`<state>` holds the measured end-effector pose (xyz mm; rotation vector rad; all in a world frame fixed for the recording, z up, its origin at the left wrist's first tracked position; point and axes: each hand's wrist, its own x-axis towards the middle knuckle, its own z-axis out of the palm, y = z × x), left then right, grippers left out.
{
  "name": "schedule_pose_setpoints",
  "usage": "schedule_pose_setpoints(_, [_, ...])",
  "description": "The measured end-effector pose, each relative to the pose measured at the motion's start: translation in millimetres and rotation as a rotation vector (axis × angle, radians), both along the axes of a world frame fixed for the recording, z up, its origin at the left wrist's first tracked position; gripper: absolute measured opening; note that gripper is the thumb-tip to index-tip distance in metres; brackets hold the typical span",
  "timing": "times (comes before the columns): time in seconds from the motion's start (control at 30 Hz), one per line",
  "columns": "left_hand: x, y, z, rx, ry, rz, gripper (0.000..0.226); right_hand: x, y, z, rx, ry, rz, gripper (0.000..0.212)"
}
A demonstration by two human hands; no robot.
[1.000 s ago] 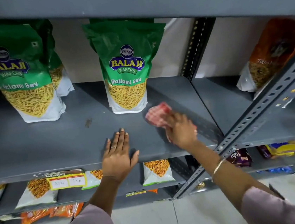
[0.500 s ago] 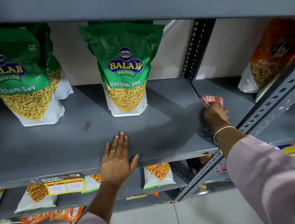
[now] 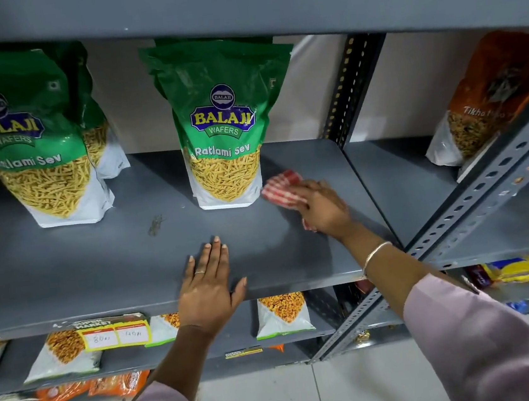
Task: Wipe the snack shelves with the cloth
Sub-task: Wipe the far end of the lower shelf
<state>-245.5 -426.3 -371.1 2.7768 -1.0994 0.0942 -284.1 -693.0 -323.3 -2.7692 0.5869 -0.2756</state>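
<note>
A grey metal shelf (image 3: 67,275) runs across the view at chest height. My right hand (image 3: 321,208) presses a red-and-white checked cloth (image 3: 280,188) flat on the shelf, just right of a green Ratlami Sev bag (image 3: 223,122). The cloth touches or nearly touches the bag's lower right corner. My left hand (image 3: 208,287) lies flat, palm down and fingers apart, on the shelf's front edge with nothing in it. A small dark smudge (image 3: 155,224) marks the shelf left of the bag.
Two more green snack bags (image 3: 35,137) stand at the left. An orange bag (image 3: 495,95) leans on the adjoining shelf to the right. A perforated grey upright (image 3: 486,194) slants across the right side. Lower shelves hold small packets and a yellow price tag (image 3: 117,335).
My right hand swept the cloth right to the shelf's far edge, then back left beside the green bag. My left hand stayed flat on the front edge.
</note>
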Motion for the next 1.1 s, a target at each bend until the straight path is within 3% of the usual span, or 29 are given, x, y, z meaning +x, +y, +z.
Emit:
schedule_pose_setpoints(0.1, [0, -1, 1, -0.007, -0.016, 0.002, 0.083, -5, 0, -13, -0.025, 0.067, 0.121, 0.054])
schedule_pose_setpoints(0.13, [0, 0, 2, -0.009, -0.013, 0.001, 0.083, -6, -8, -13, -0.016, 0.069, 0.01, 0.058])
schedule_pose_setpoints(0.23, [-2, 0, 3, -0.026, -0.024, 0.001, 0.083, -11, -35, 5, 0.115, 0.078, -0.6, 0.057])
schedule_pose_setpoints(0.3, [-2, -1, 2, -0.039, -0.047, 0.003, 0.078, -12, -25, 21, 0.14, 0.025, -0.724, 0.056])
schedule_pose_setpoints(0.4, [-4, -1, 0, -0.067, -0.096, -0.004, 0.064, -16, 45, 20, 0.109, -0.005, -0.509, 0.056])
schedule_pose_setpoints(0.47, [-5, 0, -1, -0.081, -0.109, -0.007, 0.065, -34, 101, -1, -0.056, 0.017, -0.207, 0.052])
schedule_pose_setpoints(0.53, [-5, 0, 1, -0.077, -0.098, -0.013, 0.065, -50, 115, -13, -0.169, -0.018, -0.081, 0.05])
schedule_pose_setpoints(0.67, [-5, 0, 3, -0.06, -0.014, -0.016, 0.077, -60, 38, -3, -0.097, 0.253, -0.436, 0.048])
schedule_pose_setpoints(0.77, [-4, 1, 3, -0.044, 0.016, -0.033, 0.083, -66, 5, 15, 0.022, 0.212, -0.661, 0.042])
schedule_pose_setpoints(0.87, [-3, 2, 3, -0.051, 0.044, -0.04, 0.085, -60, 36, 26, 0.123, 0.12, -0.618, 0.041])
schedule_pose_setpoints(0.97, [-4, 2, 4, -0.052, 0.044, -0.041, 0.086, -45, 95, 16, 0.056, 0.22, -0.388, 0.056])
schedule_pose_setpoints(1.03, [-6, 5, 5, -0.063, 0.036, -0.048, 0.086, -39, 122, 12, 0.044, 0.205, -0.268, 0.053])
schedule_pose_setpoints(1.1, [-5, 3, 8, -0.132, 0.025, -0.025, 0.081, -36, 122, 21, 0.12, 0.094, -0.334, 0.044])
